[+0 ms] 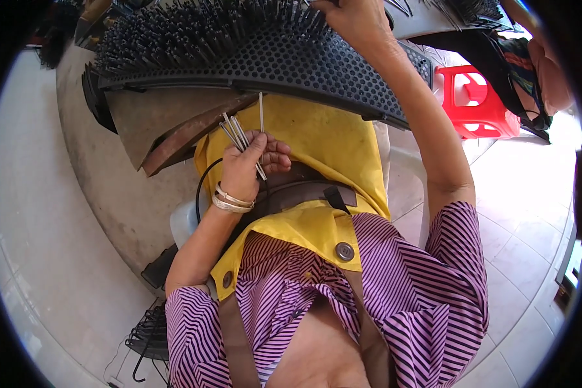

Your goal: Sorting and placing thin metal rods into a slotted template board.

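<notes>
My left hand (251,163) is closed around a small bundle of thin pale sticks (237,132) that fan upward, held over my yellow apron (323,139). My right hand (352,22) reaches up to the black perforated board (291,64), whose holes are packed with many dark upright sticks (200,29). Its fingers rest at the edge of the stick-filled area; whether it pinches a stick is hidden. Silver bangles (231,200) circle my left wrist.
The board rests on a worn brown stand (168,126) against a concrete slab (110,187). A red plastic stool (475,103) stands at the right on pale floor tiles. Another person's clothing shows at the top right. A black wire rack (150,333) lies low left.
</notes>
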`<move>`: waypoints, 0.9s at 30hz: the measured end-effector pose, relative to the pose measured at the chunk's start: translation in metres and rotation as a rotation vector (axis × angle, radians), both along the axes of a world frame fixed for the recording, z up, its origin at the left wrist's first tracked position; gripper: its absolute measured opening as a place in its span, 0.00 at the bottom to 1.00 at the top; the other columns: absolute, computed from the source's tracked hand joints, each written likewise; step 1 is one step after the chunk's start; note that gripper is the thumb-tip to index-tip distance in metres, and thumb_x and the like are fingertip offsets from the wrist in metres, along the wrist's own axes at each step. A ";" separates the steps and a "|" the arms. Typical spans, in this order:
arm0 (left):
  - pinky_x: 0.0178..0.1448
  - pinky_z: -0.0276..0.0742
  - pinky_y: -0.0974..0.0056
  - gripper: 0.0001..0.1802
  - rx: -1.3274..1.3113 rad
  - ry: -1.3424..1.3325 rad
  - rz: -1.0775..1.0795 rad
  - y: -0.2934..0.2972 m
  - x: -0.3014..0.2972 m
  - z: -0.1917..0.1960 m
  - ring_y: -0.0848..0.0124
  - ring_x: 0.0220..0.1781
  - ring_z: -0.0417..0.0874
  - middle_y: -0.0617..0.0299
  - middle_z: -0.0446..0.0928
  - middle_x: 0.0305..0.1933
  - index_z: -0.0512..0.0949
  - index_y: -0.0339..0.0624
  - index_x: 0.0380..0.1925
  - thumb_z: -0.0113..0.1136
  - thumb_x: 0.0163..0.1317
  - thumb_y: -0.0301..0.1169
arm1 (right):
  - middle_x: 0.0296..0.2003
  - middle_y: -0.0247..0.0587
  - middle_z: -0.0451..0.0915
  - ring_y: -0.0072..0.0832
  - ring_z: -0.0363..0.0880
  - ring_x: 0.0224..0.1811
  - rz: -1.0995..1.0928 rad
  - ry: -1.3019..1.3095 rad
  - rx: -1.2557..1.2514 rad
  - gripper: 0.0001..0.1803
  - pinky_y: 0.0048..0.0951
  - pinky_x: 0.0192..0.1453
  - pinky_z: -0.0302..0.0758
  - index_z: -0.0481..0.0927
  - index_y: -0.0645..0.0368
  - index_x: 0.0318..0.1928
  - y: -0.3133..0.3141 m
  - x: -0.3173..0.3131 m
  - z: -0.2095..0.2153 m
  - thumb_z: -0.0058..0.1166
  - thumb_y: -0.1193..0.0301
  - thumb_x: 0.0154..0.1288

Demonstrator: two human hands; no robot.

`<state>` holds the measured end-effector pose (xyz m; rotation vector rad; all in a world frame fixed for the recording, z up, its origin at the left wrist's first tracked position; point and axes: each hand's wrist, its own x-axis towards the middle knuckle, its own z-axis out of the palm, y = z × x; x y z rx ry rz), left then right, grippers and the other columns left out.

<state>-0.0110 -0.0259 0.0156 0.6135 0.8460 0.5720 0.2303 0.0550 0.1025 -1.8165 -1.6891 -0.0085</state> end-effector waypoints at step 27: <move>0.32 0.80 0.63 0.11 -0.019 -0.018 0.002 0.003 -0.001 -0.002 0.63 0.28 0.80 0.47 0.76 0.32 0.68 0.33 0.35 0.45 0.64 0.32 | 0.23 0.53 0.73 0.49 0.73 0.29 0.262 -0.084 0.212 0.03 0.43 0.33 0.69 0.72 0.63 0.25 0.006 0.023 -0.039 0.50 0.76 0.51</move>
